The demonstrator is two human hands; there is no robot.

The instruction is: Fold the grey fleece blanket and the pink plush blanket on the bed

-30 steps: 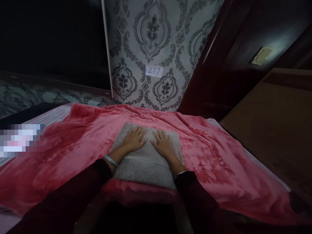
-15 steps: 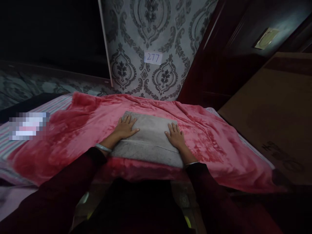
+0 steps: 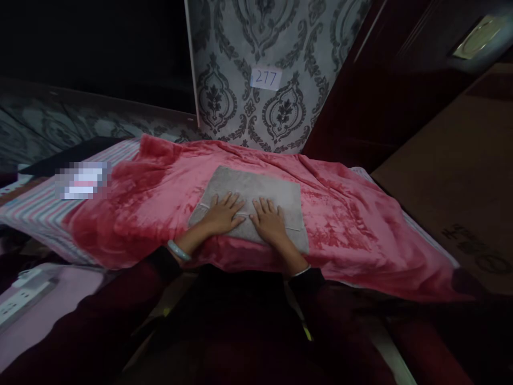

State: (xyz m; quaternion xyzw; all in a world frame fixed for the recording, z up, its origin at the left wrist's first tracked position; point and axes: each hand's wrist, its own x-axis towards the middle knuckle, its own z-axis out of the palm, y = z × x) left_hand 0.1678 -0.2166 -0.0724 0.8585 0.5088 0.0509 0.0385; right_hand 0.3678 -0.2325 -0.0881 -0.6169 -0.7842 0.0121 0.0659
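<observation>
A single gray plush cloth (image 3: 260, 184) lies flat, roughly four-cornered, with a soft, short-napped surface. It looks folded, though the number of layers cannot be told. A thin pale line crosses its nearer part from side to side, passing beneath the hands; the strip on the near side of that line looks a shade darker.

The cloth rests near the front edge of one pink-red plush blanket (image 3: 348, 214), directly under both hands. From the cloth's middle, the left hand (image 3: 224, 215) lies towards eight o'clock and the right hand (image 3: 269, 220) towards four. Both are palm down and wide, fingers spread against the fabric, the thumbs pointing at each other just apart. Bare cloth reaches past the fingertips towards twelve o'clock, and a gray corner shows beyond the right wrist at four.

There are two wrist ornaments: a pale bangle (image 3: 178, 250) on the left and a thin light band (image 3: 300, 271) on the right. One striped sheet (image 3: 44, 216) shows under the blanket at nine o'clock. Around the cloth stand one dark television (image 3: 92, 48) at ten, one paper label (image 3: 266, 78) reading 277 on the patterned wallpaper (image 3: 284, 112) at twelve, and one cardboard box (image 3: 452, 182) at three. A white power strip (image 3: 24, 299) lies between eight and nine.
</observation>
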